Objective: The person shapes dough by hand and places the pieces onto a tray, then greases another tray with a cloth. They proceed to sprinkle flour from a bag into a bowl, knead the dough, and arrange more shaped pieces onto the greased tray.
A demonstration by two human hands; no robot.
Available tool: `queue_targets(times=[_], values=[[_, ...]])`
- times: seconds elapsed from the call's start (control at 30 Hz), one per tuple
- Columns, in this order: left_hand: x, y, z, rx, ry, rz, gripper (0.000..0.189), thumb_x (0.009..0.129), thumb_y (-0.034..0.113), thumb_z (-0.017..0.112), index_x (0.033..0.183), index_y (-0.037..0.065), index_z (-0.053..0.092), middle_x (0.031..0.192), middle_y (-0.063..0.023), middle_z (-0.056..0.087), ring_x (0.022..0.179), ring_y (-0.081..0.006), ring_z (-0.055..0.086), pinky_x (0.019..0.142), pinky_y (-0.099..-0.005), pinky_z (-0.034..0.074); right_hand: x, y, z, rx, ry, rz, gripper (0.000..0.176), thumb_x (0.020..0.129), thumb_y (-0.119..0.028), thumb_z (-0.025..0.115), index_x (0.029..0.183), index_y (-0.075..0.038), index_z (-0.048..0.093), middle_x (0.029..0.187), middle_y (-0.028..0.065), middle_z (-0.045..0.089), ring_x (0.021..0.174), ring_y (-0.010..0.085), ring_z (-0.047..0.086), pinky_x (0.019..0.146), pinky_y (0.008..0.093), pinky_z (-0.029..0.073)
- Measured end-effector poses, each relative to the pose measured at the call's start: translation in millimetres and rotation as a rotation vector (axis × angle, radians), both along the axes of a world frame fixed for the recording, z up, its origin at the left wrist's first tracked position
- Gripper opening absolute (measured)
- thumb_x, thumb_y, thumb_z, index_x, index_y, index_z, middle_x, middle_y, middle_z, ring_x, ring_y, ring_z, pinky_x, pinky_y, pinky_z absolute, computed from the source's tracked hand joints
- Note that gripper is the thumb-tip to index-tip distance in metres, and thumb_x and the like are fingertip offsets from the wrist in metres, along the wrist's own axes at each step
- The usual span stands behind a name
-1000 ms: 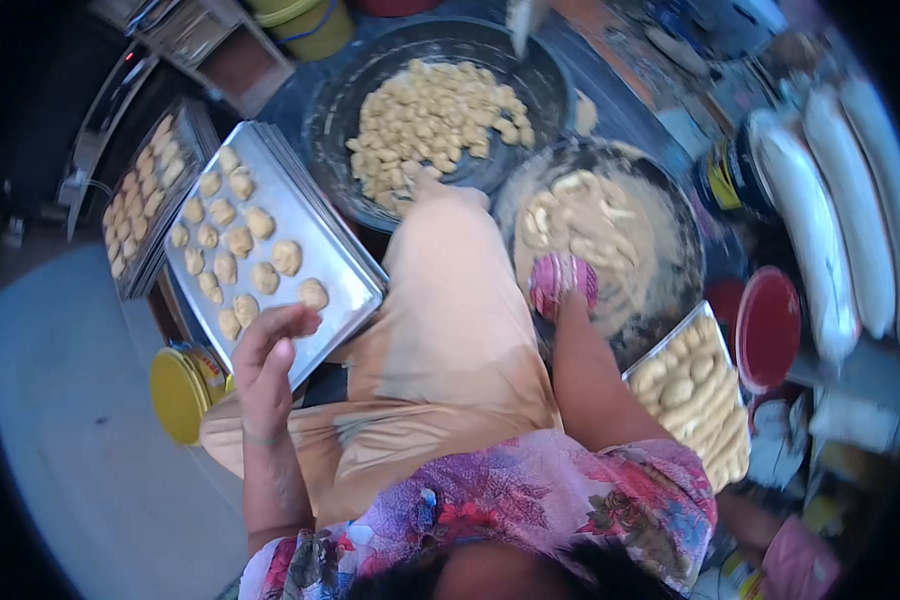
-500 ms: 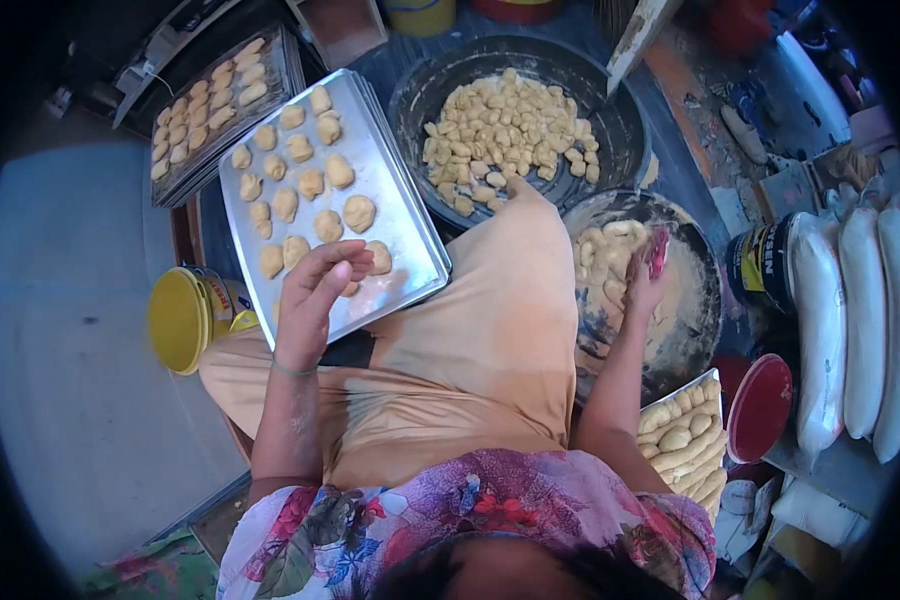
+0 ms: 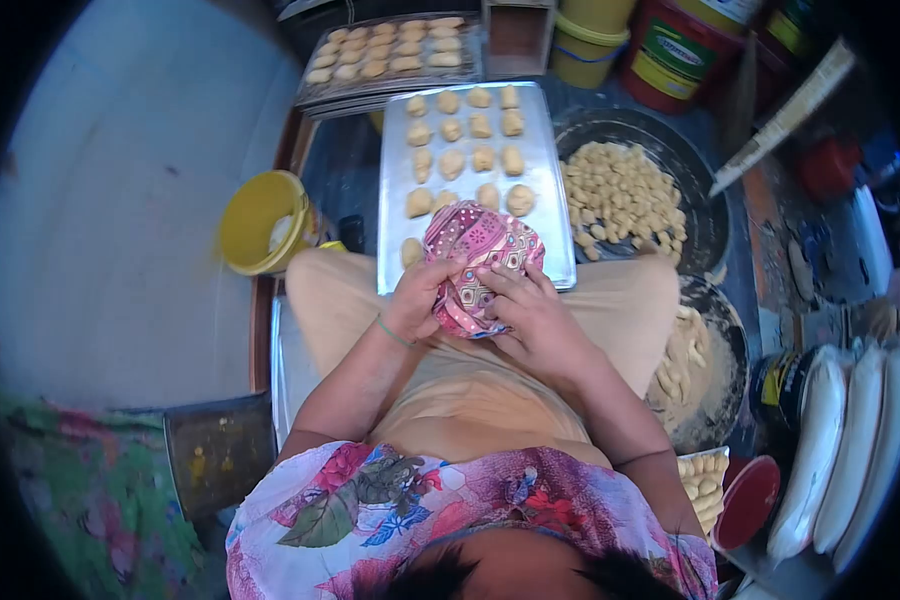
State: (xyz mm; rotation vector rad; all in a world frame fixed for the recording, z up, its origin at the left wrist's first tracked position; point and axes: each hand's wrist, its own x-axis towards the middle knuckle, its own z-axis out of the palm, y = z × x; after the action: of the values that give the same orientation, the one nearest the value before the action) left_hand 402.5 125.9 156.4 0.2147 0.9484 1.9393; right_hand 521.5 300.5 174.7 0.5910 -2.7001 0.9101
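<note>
A round, pink patterned cloth piece (image 3: 478,262) is held in both hands above the lap, overlapping the near end of a silver metal tray (image 3: 558,215) in the view. The cloth is soft and puckered, printed as patchwork: white dots on deep pink, a dark magenta flower motif, stripes, and cream squares framing small shapes. The left hand (image 3: 422,298) has a narrow grip on its left edge; the right hand (image 3: 538,318) grips it too, fingers spread across the front. No writing can be made out on the cloth. On the tray sit rows of pale, rounded dough pieces (image 3: 452,165). Beyond, a red plastic bucket (image 3: 668,62) wears a green label with white lettering and a yellow lower band, its words too blurred to read. At the right, a black bucket (image 3: 778,386) carries yellow and pale print, also unclear, beside long, white plastic-wrapped packs (image 3: 812,455).
</note>
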Motion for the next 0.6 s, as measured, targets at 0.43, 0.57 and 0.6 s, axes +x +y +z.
queue_targets(times=[0.43, 0.57, 0.6], values=[[11, -147, 39, 0.007, 0.140, 0.609, 0.055, 0.098, 0.041, 0.038, 0.137, 0.001, 0.036, 0.133, -0.0132, 0.048, 0.120, -0.0251, 0.050, 0.102, -0.0395, 0.039, -93, -149, 12, -0.244, 0.644, 0.280, 0.083, 0.076, -0.032, 0.065, 0.144, -0.004, 0.025, 0.151, 0.0191, 0.019, 0.141, 0.0310, 0.017, 0.113, 0.0451, 0.016], [-5, -239, 47, -0.191, 0.542, 1.050, 0.060, 0.096, 0.047, 0.040, 0.133, -0.001, 0.040, 0.122, -0.0130, 0.055, 0.111, -0.0240, 0.056, 0.097, -0.0371, 0.041, -103, -183, -62, 0.300, -0.111, 0.541, 0.081, 0.072, -0.024, 0.067, 0.143, -0.009, 0.030, 0.149, 0.0219, 0.023, 0.137, 0.0363, 0.024, 0.110, 0.0497, 0.021], [-7, -264, 47, -0.355, 0.425, 1.244, 0.058, 0.097, 0.046, 0.040, 0.131, -0.002, 0.042, 0.120, -0.0128, 0.056, 0.110, -0.0229, 0.056, 0.096, -0.0372, 0.042, -105, -182, -69, 0.289, -0.241, 0.589, 0.076, 0.075, -0.020, 0.064, 0.143, -0.012, 0.031, 0.149, 0.0231, 0.023, 0.135, 0.0388, 0.027, 0.109, 0.0501, 0.025]])
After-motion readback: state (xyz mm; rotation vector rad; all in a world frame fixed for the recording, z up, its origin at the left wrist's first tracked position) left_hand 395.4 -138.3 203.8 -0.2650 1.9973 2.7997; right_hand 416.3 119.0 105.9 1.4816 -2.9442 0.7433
